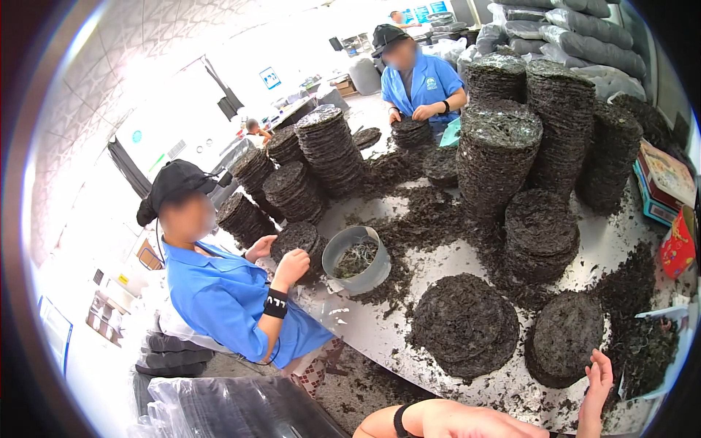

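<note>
Two stacks of dark round sheets, which look like dried seaweed, lie before me on the light table. The wide stack (465, 325) is at the left, the smaller stack (567, 339) at the right. My right hand (597, 385) is raised beside the smaller stack's near right edge, fingers extended and nothing visible in them. My left hand (482, 422) is low at the picture's bottom edge, its forearm wearing a black band. The lower edge cuts off its fingers, so its hold is hidden.
Tall seaweed stacks (500, 157) rise behind. A translucent tub (356, 260) of scraps stands beside a co-worker (226, 270) in blue at left; another co-worker (420, 84) handles sheets across the table. Loose seaweed (626, 285), a red packet (679, 244) and boxes (664, 179) lie at right.
</note>
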The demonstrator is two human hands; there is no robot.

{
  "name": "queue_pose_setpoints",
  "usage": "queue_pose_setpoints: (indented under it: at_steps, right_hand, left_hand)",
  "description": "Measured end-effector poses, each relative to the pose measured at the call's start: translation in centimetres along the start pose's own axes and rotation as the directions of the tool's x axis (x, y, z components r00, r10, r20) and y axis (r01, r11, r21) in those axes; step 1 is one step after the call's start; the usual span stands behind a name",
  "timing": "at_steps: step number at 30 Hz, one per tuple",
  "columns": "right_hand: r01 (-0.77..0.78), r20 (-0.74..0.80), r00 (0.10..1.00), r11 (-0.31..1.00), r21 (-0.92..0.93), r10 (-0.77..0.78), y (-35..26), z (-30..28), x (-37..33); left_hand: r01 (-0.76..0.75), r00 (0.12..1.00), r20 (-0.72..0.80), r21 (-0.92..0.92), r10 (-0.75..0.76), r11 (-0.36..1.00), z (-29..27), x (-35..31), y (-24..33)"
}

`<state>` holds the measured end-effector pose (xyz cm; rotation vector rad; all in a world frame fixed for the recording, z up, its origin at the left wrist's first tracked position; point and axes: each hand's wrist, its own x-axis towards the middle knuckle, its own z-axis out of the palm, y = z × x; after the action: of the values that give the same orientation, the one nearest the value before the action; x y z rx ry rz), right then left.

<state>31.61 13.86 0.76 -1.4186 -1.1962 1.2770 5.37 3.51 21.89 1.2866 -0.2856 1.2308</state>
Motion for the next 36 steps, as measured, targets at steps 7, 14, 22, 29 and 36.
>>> queue_pose_setpoints:
  at_steps: [7, 14, 22, 29, 36]
  right_hand:
    - [-0.010, 0.042, 0.999, 1.000, 0.026, 0.009, 0.5, -0.2, 0.1]
    - [-0.003, 0.022, 1.000, 0.997, 0.073, 0.001, 0.1, 0.2, 0.8]
    - [0.183, 0.227, 0.957, 0.983, 0.001, -0.179, -2.1, 3.8, 1.2]
    - [0.718, 0.648, 0.610, 0.665, -0.206, -0.457, -6.1, 10.9, -0.8]
    - [0.792, 0.707, 0.539, 0.562, -0.239, -0.458, -6.2, 13.8, -0.1]
  left_hand:
    - [0.018, 1.000, -0.007, 0.039, -0.018, 0.999, -0.5, 0.3, -0.6]
    - [0.267, 0.964, -0.119, 0.364, -0.239, 0.892, -2.4, -1.7, -3.0]
    - [0.634, 0.757, -0.615, 0.773, -0.220, 0.017, -6.6, -12.4, -6.4]
    - [0.938, -0.039, -0.812, 0.171, 0.582, 0.302, -11.6, -22.0, -2.3]
    - [0.955, -0.044, -0.883, 0.101, 0.467, 0.280, -14.0, -26.8, -3.9]
